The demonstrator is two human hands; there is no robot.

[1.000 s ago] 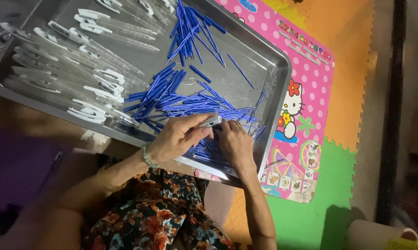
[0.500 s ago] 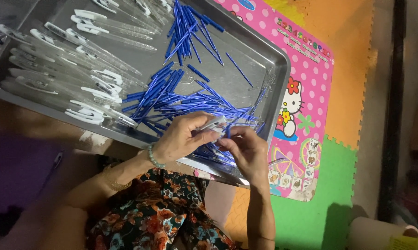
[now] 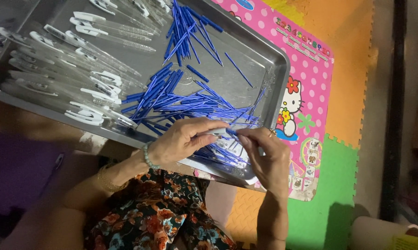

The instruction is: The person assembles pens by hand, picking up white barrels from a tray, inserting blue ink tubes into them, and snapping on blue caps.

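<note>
Here the left hand (image 3: 181, 141) and right hand (image 3: 264, 155) meet over the near right part of the tray (image 3: 276, 69). The left hand's fingers are pinched on a clear barrel (image 3: 216, 132), held roughly level, its tip toward the right hand. The right hand's thumb and fingertips are closed on a thin blue refill (image 3: 230, 133) right at the barrel's end; barrel and refill touch there, but whether the refill is partly inside cannot be told. The two hands are almost touching at the fingertips.

The barrel is short, transparent and greyish, mostly covered by the left fingers. The refill is a slim, straight, bright blue stick, only a short piece showing between the hands.

Under and just beyond the hands lies a loose heap of refills (image 3: 181, 99), crossing at all angles, with a second bunch (image 3: 185, 32) nearer the far edge. On the tray's left half lie clear barrels with white clips (image 3: 91, 99), roughly in rows.

The tray is metal, rectangular and shallow. It rests partly on a pink dotted mat (image 3: 306, 78) with a cartoon cat; orange and green foam tiles (image 3: 334, 203) lie beside it. A bead bracelet (image 3: 147, 156) sits on the left wrist, above a flowered garment (image 3: 158, 217).
</note>
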